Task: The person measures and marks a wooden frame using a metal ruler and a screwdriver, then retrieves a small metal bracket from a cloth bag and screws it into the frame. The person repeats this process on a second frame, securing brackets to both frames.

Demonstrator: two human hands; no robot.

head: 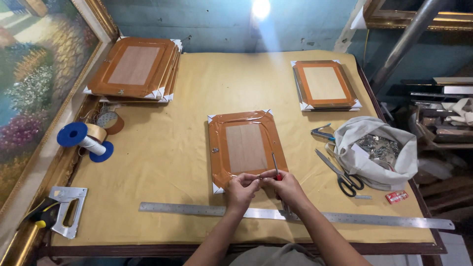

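Pinching a tiny fitting, left hand (241, 188) meets right hand (283, 186), which grips a screwdriver (275, 166) over the centre frame (245, 148).

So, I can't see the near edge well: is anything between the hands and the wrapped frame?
Nothing visible. Both hands, left hand and right hand, already rest at the near edge of the frame; the steel ruler lies behind them, under the forearms.

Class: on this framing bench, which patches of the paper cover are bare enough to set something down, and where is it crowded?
Bare: the wide patch between the blue spool, the wrapped frame and the steel ruler; also between the left frame stack and the right frame stack. Crowded: right of the hands, around the scissors and cloth bag.
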